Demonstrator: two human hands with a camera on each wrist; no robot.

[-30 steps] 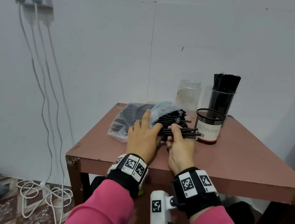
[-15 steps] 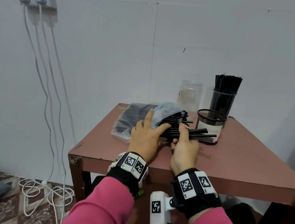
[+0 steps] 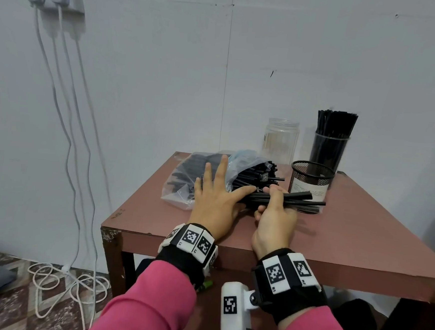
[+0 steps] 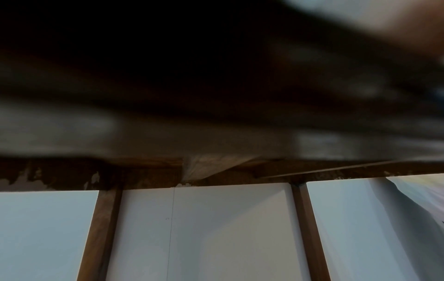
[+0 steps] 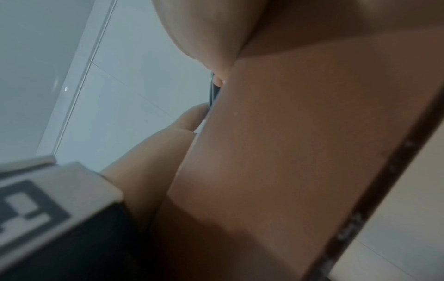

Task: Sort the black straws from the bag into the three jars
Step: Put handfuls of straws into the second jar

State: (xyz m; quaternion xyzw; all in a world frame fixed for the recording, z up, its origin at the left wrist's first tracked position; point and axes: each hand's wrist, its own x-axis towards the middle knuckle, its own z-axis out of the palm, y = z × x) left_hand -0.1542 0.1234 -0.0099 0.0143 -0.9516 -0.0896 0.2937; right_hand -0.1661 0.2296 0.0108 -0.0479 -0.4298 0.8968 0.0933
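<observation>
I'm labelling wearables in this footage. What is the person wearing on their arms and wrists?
Both arms are in pink sleeves. Each wrist carries a black band fitted with white blocks printed with black square markers, on the left hand's wrist and the right hand's wrist. A white camera box with its own marker hangs by the right band, trailing a thin black cable. The hands are bare.

The right hand [image 3: 275,216] is drawing a small bunch of thin black plastic straws [image 3: 297,201] further out of the clear plastic bag [image 3: 183,185]. Their tips are now crossing the black mesh cup [image 3: 311,180]. The left hand [image 3: 214,203] is spreading its fingers flatter.
</observation>
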